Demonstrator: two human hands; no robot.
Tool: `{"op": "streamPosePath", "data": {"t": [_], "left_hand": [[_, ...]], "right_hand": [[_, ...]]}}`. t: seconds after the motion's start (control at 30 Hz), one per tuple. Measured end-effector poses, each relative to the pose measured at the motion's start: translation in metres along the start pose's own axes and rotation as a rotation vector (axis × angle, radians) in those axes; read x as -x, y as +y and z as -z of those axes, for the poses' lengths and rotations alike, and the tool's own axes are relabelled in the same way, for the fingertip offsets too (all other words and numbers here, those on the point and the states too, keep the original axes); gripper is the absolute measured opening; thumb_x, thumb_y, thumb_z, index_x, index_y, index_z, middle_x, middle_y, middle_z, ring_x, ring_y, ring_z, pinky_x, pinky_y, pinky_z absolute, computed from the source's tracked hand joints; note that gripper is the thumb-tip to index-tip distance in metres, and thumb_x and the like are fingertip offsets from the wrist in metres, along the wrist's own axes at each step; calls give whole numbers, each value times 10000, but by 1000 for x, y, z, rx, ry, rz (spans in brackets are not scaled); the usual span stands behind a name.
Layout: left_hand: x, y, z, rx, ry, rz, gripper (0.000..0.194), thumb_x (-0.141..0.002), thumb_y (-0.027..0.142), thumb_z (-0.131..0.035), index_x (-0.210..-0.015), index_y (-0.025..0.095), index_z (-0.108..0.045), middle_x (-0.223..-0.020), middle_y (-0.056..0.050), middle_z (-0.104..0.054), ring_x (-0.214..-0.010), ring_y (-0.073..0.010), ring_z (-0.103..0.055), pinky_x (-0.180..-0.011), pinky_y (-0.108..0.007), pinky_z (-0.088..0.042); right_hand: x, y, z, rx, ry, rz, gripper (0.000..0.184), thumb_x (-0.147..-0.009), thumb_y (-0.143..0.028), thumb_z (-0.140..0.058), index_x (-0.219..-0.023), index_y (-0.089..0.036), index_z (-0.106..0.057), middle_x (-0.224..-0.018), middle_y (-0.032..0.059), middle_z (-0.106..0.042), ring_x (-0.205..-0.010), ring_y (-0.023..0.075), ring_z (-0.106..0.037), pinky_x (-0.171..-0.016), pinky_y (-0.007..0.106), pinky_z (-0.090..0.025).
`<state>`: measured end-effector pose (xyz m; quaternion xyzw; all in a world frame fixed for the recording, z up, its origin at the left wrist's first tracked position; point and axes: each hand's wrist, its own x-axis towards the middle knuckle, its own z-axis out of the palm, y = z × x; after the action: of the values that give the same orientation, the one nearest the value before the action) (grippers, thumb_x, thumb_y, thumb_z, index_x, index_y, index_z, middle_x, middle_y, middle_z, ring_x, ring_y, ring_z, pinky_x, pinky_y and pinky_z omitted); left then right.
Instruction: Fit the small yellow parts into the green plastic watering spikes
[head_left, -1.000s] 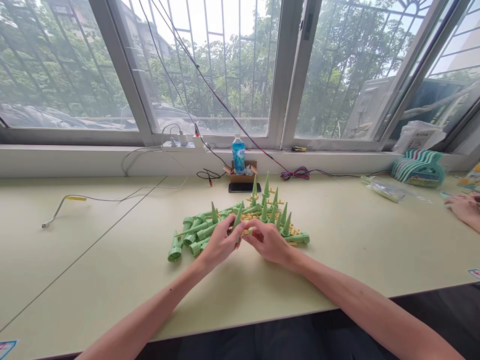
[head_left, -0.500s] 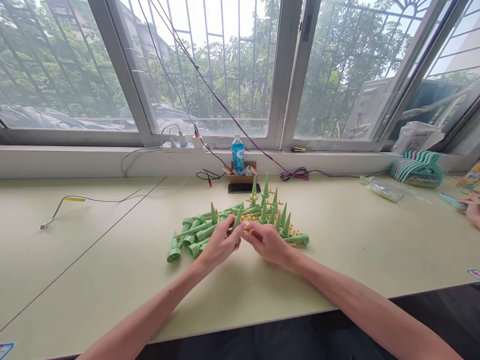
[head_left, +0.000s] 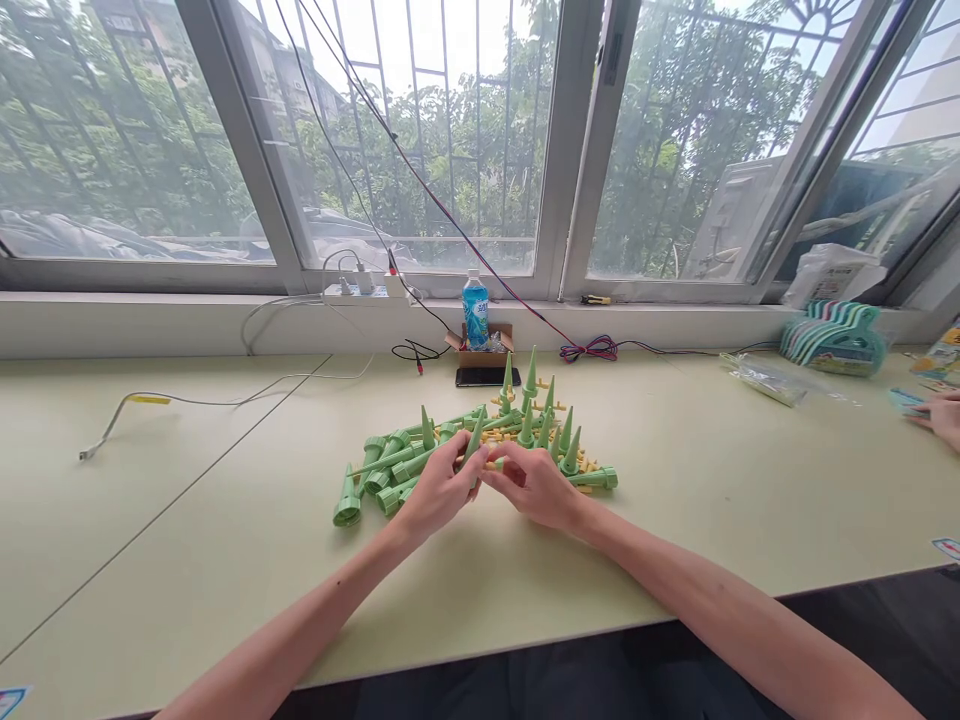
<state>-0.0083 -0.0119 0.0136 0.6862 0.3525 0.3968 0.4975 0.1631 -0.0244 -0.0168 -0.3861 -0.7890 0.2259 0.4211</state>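
My left hand (head_left: 439,487) is closed around a green plastic plant-watering spike (head_left: 475,438), its pointed tip upward. Close against it, my right hand (head_left: 538,487) pinches a small yellow valve piece (head_left: 492,464) at the spike's side; fingers hide most of that piece. Behind and left of my hands lie several green spikes (head_left: 394,462) with round, open collars. On the right, several more green spikes (head_left: 569,452) stand point up, some with yellow valves sticking out. Loose yellow valves (head_left: 510,434) are heaped between the two groups.
A small cardboard box (head_left: 480,357) with a blue bottle (head_left: 475,312) stands behind the pile, a black phone (head_left: 487,377) before it. Cables (head_left: 592,348) run along the back. At right are teal hangers (head_left: 836,340), a plastic packet (head_left: 765,378) and another person's hand (head_left: 941,415).
My hands stay almost in place, with the right fingers shifting slightly at the valve piece. At far right, the other person's hand and the teal item have moved slightly.
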Motion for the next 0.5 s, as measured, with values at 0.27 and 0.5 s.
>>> {"op": "streamPosePath", "data": {"t": [0.27, 0.5], "left_hand": [[1, -2, 1, -9, 1, 1, 324, -911, 446, -530, -761, 202, -379, -631, 75, -374, -464, -49, -387, -403, -177, -323], [0, -1, 0, -11, -10, -13, 289, -895, 385, -546, -748, 198, -383, -649, 72, -370, -470, -45, -378, -400, -171, -328]], "right_hand": [[1, 1, -1, -42, 17, -30, 118, -910, -298, -549, -966, -201, -511, -513, -116, -377, -455, 81, -281, -512, 216, -290], [1, 3, -1, -38, 10, -27, 112, -925, -303, -535, -893, -200, -505, -533, -99, -396, -479, 82, -295, -514, 214, -283]]}}
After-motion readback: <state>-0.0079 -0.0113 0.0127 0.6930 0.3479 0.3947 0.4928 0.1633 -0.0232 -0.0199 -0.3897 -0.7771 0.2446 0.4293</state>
